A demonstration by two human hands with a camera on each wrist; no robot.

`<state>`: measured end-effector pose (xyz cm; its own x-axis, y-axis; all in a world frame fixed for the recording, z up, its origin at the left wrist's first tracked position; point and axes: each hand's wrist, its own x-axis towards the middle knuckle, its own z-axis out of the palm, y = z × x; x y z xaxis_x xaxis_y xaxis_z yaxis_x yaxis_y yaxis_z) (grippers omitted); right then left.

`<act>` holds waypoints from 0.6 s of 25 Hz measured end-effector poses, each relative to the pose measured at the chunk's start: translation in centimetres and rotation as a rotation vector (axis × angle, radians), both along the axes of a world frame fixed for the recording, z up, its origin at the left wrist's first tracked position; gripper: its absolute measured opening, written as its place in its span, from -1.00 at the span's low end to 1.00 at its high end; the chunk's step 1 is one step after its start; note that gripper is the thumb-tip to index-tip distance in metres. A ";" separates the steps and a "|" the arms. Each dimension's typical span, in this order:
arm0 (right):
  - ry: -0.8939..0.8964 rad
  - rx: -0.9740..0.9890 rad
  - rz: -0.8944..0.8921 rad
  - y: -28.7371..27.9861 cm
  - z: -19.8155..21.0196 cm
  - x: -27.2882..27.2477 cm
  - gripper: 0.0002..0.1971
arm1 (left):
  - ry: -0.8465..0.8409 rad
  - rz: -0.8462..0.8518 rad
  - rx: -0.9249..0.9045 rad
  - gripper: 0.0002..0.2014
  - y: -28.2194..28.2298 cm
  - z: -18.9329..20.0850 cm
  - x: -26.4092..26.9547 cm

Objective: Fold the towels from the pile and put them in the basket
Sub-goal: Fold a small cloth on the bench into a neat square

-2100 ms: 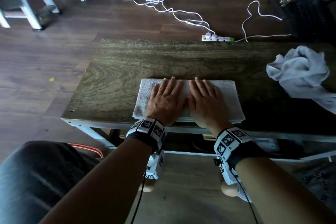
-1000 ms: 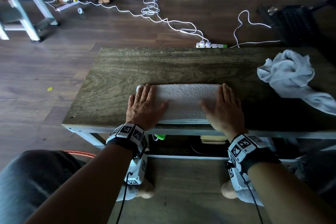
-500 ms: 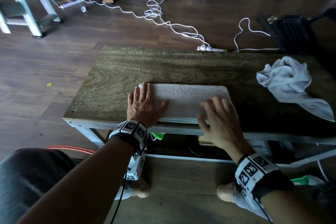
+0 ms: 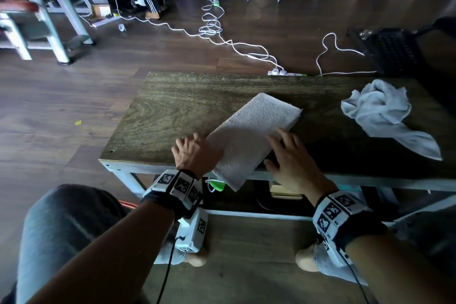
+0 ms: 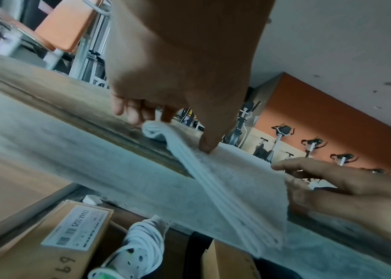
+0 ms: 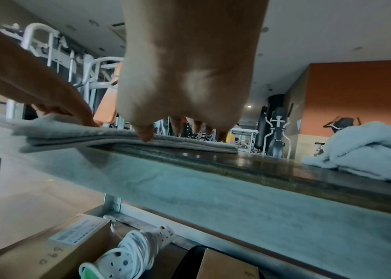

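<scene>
- Folded towel (image 4: 249,134) lies diagonally on the bench (image 4: 172,111), one short end overhanging the near edge, the far corner pointing toward the crumpled towel (image 4: 380,113).
- Left hand (image 4: 195,153): the left wrist view shows the thumb on top of the stacked layers at the towel's left long edge, with the fingers (image 5: 129,111) curled at the corner. The grip reads as a light pinch on the layers, probably to keep them from sliding apart.
- Right hand (image 4: 288,158): fingers spread and nearly straight, tips resting on the towel's upper face along its right long edge; the grip is open and nothing is enclosed. It appears to act as a guide or pivot.
- Judgement: the skewed lie and overhang suit either a turn for another fold or a lift off the bench (cannot tell which).
- Edges: four or so layers line up cleanly along the left side in the left wrist view. The overhanging end hangs unsupported and could sag or slip.
- Open room: bare bench surface to the left and beyond the towel; the crumpled towel sits well apart at the right end.
- Below the bench: cardboard boxes (image 6: 46,251) and a coiled white extension lead (image 6: 137,251).
- Basket: not identifiable in any view.
</scene>
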<state>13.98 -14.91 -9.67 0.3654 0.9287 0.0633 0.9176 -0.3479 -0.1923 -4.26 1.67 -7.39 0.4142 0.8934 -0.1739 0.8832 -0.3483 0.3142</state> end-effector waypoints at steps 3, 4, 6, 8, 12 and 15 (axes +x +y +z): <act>0.047 0.035 0.139 -1.9 -0.9 -1.4 -0.11 | -0.144 -0.029 -0.117 -0.49 -0.2 1.0 -0.4; 0.031 0.044 0.127 -2.4 -1.4 -1.7 -0.05 | -0.263 -0.028 -0.187 -0.61 -0.5 1.7 -0.2; 0.007 0.033 0.067 -2.4 -1.8 -2.2 0.02 | -0.536 0.008 -0.377 -0.76 -1.5 3.4 0.6; 0.025 0.071 0.025 -1.6 -1.6 -2.6 0.02 | -0.766 0.067 -0.550 -0.69 -2.5 4.7 1.5; 0.114 0.307 0.089 -0.5 -0.7 -3.4 -0.44 | -0.832 0.002 -0.748 -0.71 -3.5 6.7 1.9; 0.546 0.442 -0.014 -0.5 0.3 -3.5 -0.67 | -0.720 -0.060 -0.774 -0.65 -2.2 7.4 1.0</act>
<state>10.47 -15.42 -9.34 0.4641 0.8532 0.2380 0.6455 -0.1418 -0.7505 -3.21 -0.51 0.03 0.6856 0.6189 -0.3833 0.3888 0.1339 0.9116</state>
